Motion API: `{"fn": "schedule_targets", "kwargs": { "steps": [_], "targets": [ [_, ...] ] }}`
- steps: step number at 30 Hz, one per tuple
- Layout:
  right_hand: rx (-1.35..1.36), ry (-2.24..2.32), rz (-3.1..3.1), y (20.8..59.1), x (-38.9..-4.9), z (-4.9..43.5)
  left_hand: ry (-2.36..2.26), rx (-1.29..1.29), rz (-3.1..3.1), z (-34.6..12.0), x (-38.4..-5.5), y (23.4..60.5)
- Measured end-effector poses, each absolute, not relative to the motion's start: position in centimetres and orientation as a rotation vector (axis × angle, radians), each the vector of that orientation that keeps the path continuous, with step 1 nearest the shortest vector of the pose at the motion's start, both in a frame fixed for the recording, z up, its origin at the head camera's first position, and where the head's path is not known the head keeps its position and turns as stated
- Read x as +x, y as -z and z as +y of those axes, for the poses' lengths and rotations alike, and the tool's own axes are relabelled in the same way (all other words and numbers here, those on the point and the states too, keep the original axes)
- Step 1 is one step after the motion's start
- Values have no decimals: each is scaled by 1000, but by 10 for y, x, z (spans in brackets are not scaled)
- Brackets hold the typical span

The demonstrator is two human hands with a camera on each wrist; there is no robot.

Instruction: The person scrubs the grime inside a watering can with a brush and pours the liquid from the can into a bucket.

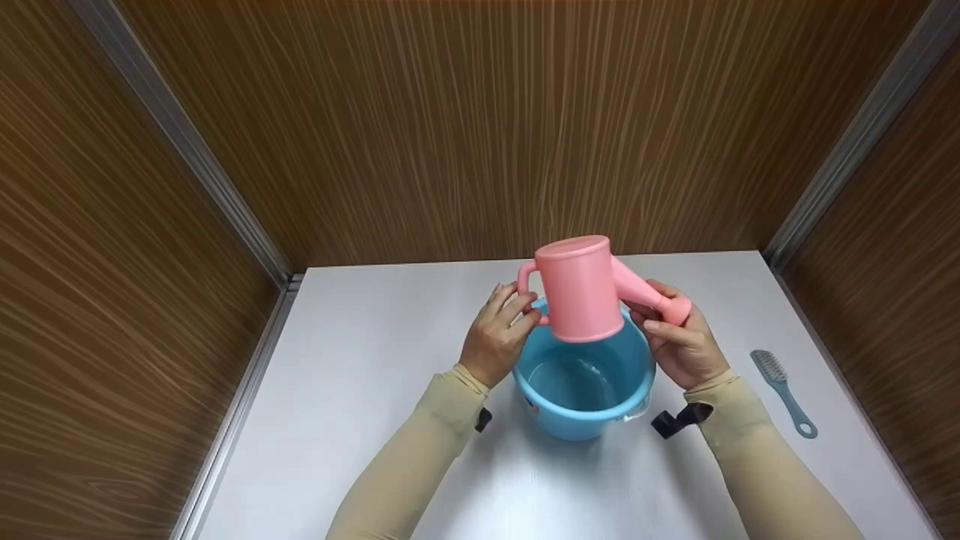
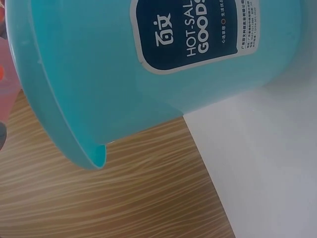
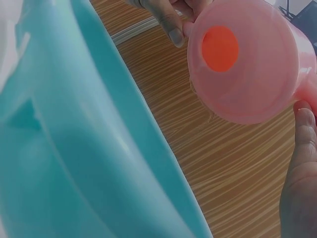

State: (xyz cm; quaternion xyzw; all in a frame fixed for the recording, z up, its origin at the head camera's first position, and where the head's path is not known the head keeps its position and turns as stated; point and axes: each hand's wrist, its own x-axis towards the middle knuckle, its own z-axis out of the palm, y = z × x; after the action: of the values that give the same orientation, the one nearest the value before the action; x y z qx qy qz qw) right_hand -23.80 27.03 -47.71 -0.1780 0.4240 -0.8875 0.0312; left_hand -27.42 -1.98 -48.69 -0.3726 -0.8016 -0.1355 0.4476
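A pink watering can (image 1: 580, 289) is held up above a light blue bucket (image 1: 577, 427) in the head view. My left hand (image 1: 495, 341) grips its handle (image 1: 527, 274) on the left side. On the other side, my right hand (image 1: 686, 349) holds the spout (image 1: 637, 285) near its round head (image 1: 676, 310). The right wrist view shows the can's base (image 3: 262, 74) with an orange spot (image 3: 220, 48), and left fingers (image 3: 166, 20) at the handle. The bucket's dark label (image 2: 193, 34) faces the left wrist camera. I see no other object inside the bucket.
A grey-blue brush (image 1: 784, 392) lies on the white table (image 1: 360, 390), right of the right forearm. Wood-grain panels (image 1: 450, 127) stand at the back and both sides, with metal strips (image 1: 187, 142) at the corners. The bucket's wire handle (image 1: 637, 411) hangs at its right.
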Motion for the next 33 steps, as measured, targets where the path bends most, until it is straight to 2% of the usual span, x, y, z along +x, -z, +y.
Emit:
{"fn": "schedule_targets", "kwargs": {
  "steps": [33],
  "targets": [
    [-550, 2725, 1328, 474, -238, 273, 328, -924, -1972, -17, -277, 486]
  ]
}}
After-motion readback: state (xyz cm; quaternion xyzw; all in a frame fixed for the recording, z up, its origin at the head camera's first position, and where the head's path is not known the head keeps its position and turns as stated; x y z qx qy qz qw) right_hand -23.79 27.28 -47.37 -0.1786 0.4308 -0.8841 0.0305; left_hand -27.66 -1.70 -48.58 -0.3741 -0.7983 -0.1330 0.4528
